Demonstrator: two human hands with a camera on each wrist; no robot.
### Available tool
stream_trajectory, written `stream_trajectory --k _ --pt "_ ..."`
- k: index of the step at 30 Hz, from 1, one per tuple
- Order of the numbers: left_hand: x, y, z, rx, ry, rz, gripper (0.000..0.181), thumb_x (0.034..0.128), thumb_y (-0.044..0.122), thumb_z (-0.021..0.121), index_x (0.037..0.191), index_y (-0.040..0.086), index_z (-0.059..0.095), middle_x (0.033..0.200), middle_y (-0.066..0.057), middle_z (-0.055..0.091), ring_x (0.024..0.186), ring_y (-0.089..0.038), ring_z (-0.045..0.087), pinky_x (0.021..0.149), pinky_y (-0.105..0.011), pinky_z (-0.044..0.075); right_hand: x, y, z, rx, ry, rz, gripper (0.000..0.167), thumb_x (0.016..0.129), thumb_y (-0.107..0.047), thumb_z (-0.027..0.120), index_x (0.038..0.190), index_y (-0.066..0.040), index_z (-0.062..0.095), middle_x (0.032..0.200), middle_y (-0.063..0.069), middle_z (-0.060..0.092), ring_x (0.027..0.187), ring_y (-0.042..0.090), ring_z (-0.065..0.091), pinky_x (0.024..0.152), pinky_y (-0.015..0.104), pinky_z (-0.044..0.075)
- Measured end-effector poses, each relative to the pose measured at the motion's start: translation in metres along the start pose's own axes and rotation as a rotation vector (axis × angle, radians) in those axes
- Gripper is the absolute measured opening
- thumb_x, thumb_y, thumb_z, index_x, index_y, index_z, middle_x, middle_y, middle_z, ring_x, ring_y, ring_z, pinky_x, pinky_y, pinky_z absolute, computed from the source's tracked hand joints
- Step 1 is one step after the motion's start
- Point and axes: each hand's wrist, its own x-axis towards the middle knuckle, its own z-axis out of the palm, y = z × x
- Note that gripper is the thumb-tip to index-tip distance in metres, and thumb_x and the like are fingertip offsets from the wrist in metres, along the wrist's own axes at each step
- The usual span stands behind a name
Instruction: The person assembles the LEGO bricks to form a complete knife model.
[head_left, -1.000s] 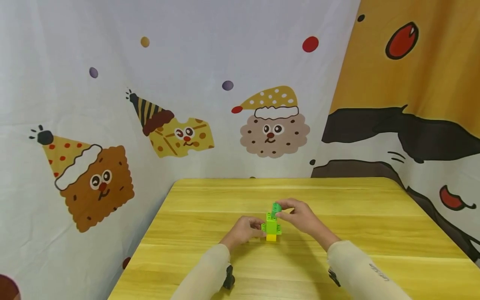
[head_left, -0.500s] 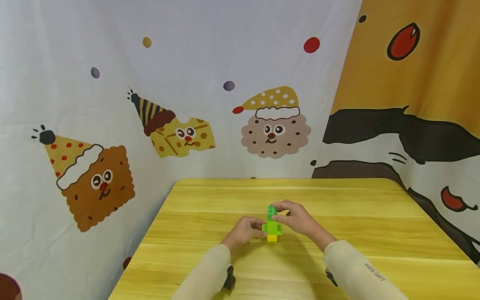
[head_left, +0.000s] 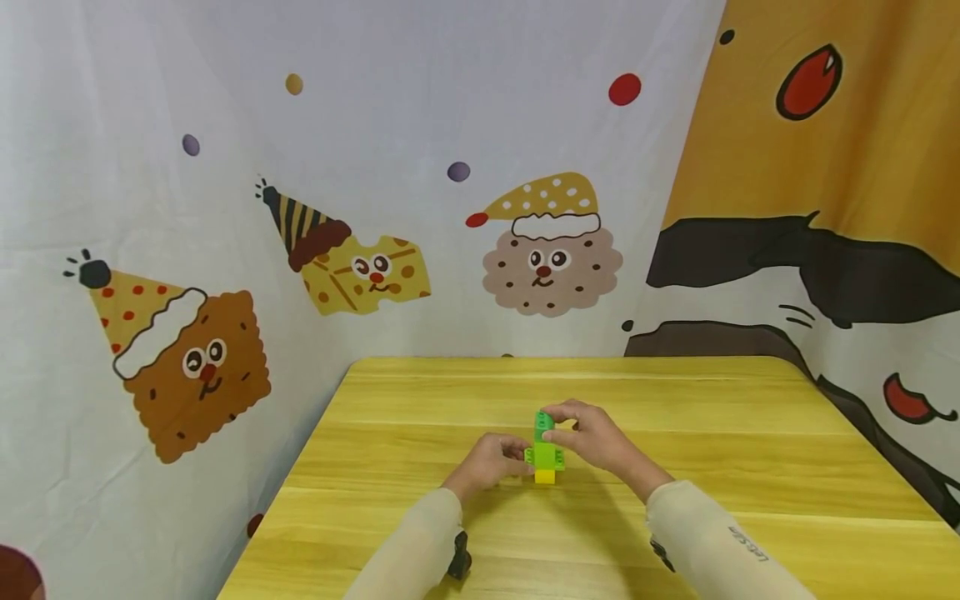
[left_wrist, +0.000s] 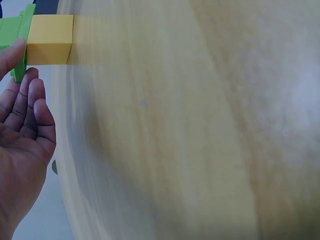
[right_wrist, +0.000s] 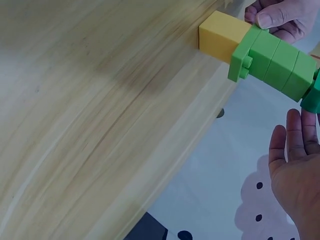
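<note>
A small tower of toy building blocks stands upright on the table, with a yellow block [head_left: 544, 477] at its foot. Above that lies a light green plate [right_wrist: 240, 62] that juts out on both sides, topped by several light green bricks [right_wrist: 282, 65]. My left hand [head_left: 491, 460] pinches the plate's left end between thumb and fingers. At the top, my right hand [head_left: 592, 433] grips a darker green brick [head_left: 542, 427] from the right. That brick meets the light green ones; whether it is fully seated I cannot tell. In the right wrist view it is partly cut off.
The wooden table [head_left: 420, 400] has its far edge against a hanging cloth [head_left: 375, 125] printed with cartoon biscuits and cheese. A black wrist camera [head_left: 459, 557] is worn under the left sleeve.
The right hand has brought the darker green brick left and slightly down, from a tilt beside the top onto the light green bricks. Over the last half second little moves. The left hand stays put.
</note>
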Motion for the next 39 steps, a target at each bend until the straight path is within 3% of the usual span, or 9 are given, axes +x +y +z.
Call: stream_trajectory --k 14,21,28,39 --pt "-0.0005 0.0004 0.0005 -0.008 0.006 -0.014 0.033 0.0836 0.02 0.082 0.114 0.01 0.073 0.094 0.002 0.063 0.085 -0.016 0.057 0.071 -0.033 0.048 0.0029 0.0035 -0.0034 -0.066 -0.042 -0.052 0.034 0.092 -0.024 0.073 0.123 -0.012 0.069 0.108 -0.005 0.065 0.105 0.03 0.059 0.089 0.045 0.047" --pt "-0.0007 0.0002 0.0008 -0.001 0.014 -0.018 0.033 0.0828 0.021 0.083 0.113 0.011 0.074 0.092 0.002 0.064 0.083 -0.015 0.057 0.069 -0.032 0.048 0.0041 0.0013 -0.0053 -0.068 -0.062 -0.069 0.033 0.091 -0.021 0.074 0.121 -0.009 0.069 0.1 -0.006 0.063 0.101 0.032 0.059 0.091 0.055 0.045" --pt "-0.0012 -0.0002 -0.0002 -0.004 0.01 -0.018 0.032 0.0835 0.023 0.082 0.112 0.012 0.074 0.092 0.003 0.065 0.083 -0.015 0.058 0.069 -0.031 0.049 0.0022 0.0029 0.0002 -0.038 -0.033 -0.059 0.032 0.093 -0.021 0.073 0.122 -0.011 0.069 0.107 -0.004 0.064 0.104 0.028 0.059 0.092 0.052 0.046" --pt "0.0009 -0.0005 -0.0006 -0.004 0.004 -0.006 0.034 0.0832 0.024 0.082 0.114 0.011 0.073 0.093 0.002 0.064 0.085 -0.015 0.058 0.069 -0.032 0.049 0.0029 0.0001 0.0024 -0.004 -0.003 -0.071 0.034 0.092 -0.02 0.073 0.124 -0.01 0.068 0.115 -0.001 0.064 0.111 0.029 0.058 0.094 0.058 0.043"
